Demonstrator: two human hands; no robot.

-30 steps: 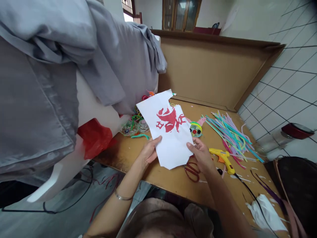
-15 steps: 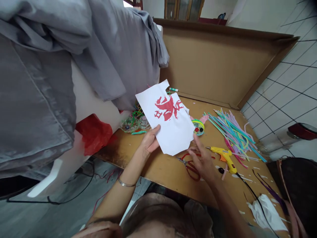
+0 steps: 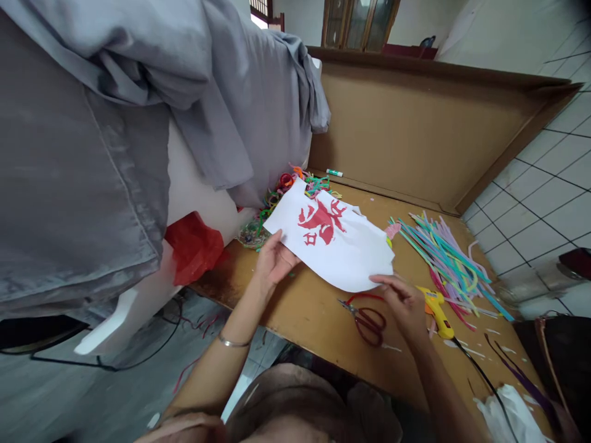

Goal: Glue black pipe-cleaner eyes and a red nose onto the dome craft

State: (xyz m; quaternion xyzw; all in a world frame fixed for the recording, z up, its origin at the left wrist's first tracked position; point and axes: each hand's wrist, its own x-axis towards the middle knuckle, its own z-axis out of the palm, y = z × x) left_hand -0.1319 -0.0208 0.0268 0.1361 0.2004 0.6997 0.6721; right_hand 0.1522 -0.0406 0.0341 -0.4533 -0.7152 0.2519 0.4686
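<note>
A white sheet of paper [image 3: 344, 264] with cut, irregular edges and a red cut-out design on it is held above the table, nearly flat. At its left edge my left hand [image 3: 274, 261] grips it, thumb on top and fingers beneath. My right hand [image 3: 404, 298] pinches the lower right edge between thumb and fingers. Below the paper, scissors with red handles [image 3: 369, 325] lie on the table. A yellow glue gun [image 3: 438, 312] rests just right of my right hand, partly hidden by it.
Pastel pipe cleaners [image 3: 450, 258] lie in a heap at the right. Tangled colourful craft pieces [image 3: 316, 183] sit behind the paper. A glue stick [image 3: 334, 173] is near the cardboard panel [image 3: 397, 123]. Grey cloth [image 3: 258, 104] hangs at the left, above a red plastic bag [image 3: 196, 246].
The paper has turned and tipped flatter, its lower end swinging right. My right hand has moved right and down along with it, and the camera view has shifted slightly.
</note>
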